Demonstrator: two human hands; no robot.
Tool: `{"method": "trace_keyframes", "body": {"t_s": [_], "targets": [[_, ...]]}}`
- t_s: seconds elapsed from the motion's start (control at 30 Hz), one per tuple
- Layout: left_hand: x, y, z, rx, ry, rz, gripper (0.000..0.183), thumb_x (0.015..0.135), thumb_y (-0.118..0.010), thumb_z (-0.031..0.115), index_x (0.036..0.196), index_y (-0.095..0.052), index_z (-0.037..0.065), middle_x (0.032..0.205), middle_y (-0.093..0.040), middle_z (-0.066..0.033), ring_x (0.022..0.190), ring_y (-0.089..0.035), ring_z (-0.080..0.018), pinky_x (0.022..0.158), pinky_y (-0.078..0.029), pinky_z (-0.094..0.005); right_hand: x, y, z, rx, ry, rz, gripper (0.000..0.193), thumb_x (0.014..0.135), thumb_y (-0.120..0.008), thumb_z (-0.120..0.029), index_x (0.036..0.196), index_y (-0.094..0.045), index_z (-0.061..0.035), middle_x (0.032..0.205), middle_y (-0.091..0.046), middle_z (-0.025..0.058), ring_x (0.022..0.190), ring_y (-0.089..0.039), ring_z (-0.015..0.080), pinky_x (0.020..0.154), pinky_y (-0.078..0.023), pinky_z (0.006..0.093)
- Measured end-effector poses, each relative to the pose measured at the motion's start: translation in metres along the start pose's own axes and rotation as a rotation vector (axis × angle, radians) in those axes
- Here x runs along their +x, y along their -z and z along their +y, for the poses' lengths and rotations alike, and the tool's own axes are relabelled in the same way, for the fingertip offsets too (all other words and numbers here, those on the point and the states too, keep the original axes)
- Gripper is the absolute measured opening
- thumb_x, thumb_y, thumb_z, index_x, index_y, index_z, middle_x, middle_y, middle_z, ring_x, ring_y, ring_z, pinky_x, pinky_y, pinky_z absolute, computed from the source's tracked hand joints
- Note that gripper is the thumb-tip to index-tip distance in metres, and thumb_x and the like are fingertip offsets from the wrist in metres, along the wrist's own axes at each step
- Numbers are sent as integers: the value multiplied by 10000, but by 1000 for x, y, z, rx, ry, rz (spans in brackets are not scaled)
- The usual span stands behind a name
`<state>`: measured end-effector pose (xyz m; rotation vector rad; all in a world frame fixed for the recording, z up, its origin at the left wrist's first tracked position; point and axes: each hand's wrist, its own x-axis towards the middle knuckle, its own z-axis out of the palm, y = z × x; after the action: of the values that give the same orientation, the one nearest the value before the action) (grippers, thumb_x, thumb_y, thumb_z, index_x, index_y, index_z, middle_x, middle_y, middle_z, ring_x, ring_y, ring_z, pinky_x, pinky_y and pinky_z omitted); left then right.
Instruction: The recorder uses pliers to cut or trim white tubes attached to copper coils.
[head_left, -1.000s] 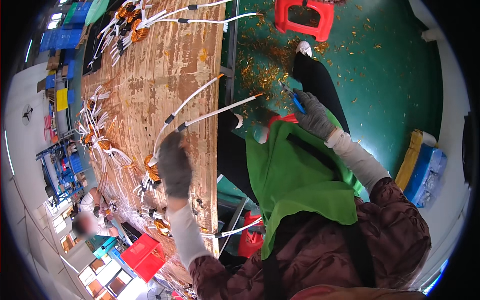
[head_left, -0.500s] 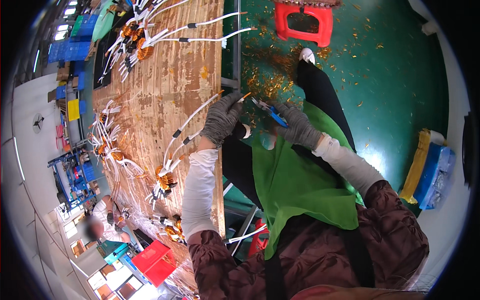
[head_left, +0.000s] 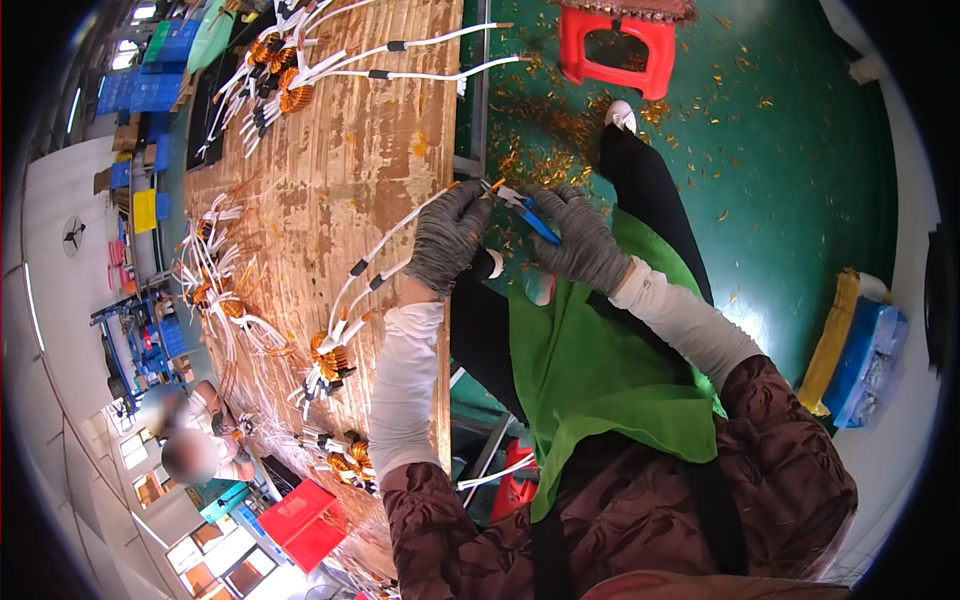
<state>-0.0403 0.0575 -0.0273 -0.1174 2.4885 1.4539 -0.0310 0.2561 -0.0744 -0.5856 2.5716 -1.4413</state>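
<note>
My left hand (head_left: pixel 447 242), in a grey glove, is closed around a white insulated wire (head_left: pixel 394 229) at the table's right edge. The wire's copper-coloured end shows past my fingers. My gloved right hand (head_left: pixel 583 243) grips blue-handled pliers (head_left: pixel 541 224), whose jaws meet the wire's end; whether they bite on it is too small to tell. That wire runs back to a copper-wound coil (head_left: pixel 328 358) lying on the wooden table (head_left: pixel 370 140). A second white wire (head_left: pixel 393 270) from the same coil passes under my left hand.
More coils with white leads (head_left: pixel 292 92) lie at the table's far end, some leads overhanging its edge. Others (head_left: pixel 228 305) lie along the left. A red stool (head_left: pixel 652 60) stands on the green floor, among copper-coloured scraps. People work at the lower left near a red bin (head_left: pixel 302 524).
My right hand has moved left with the pliers, and their jaws have gone from apart to right at the wire's end. My left hand still holds the wire. The view has shifted slightly.
</note>
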Motion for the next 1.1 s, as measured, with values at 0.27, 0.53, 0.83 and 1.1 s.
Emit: {"method": "trace_keyframes", "body": {"t_s": [0.27,0.53,0.83,1.1], "targets": [[-9,-6,9,327,-194,155,237,854,-537,92,1050,-619,-13,714,-626,-125,637,-594,-184,614,-478,-310,-7,2,-15,737,-338,-159,529,658,-632,-107,1172,-535,-23,885,-568,181,801,-572,333,719,-480,383],[-10,36,33,-422,183,-188,270,839,-628,218,984,-628,-10,733,-626,-58,569,-483,-37,494,-369,-186,21,23,-5,-77,338,86,663,594,-655,-96,1235,-492,-40,947,-558,138,876,-531,316,804,-442,404],[-20,35,29,-558,211,-217,282,825,-650,253,942,-609,-1,776,-646,-58,528,-463,-41,456,-348,-170,51,32,12,-246,726,154,710,591,-704,-184,1259,-483,-90,974,-557,119,900,-512,319,841,-412,430],[-22,0,3,304,-151,9,212,829,-576,103,1011,-608,-1,836,-639,-151,725,-632,-267,661,-502,-332,-9,38,-22,989,-756,-618,483,723,-641,-111,1188,-552,-17,812,-586,62,753,-584,180,686,-476,314]]}}
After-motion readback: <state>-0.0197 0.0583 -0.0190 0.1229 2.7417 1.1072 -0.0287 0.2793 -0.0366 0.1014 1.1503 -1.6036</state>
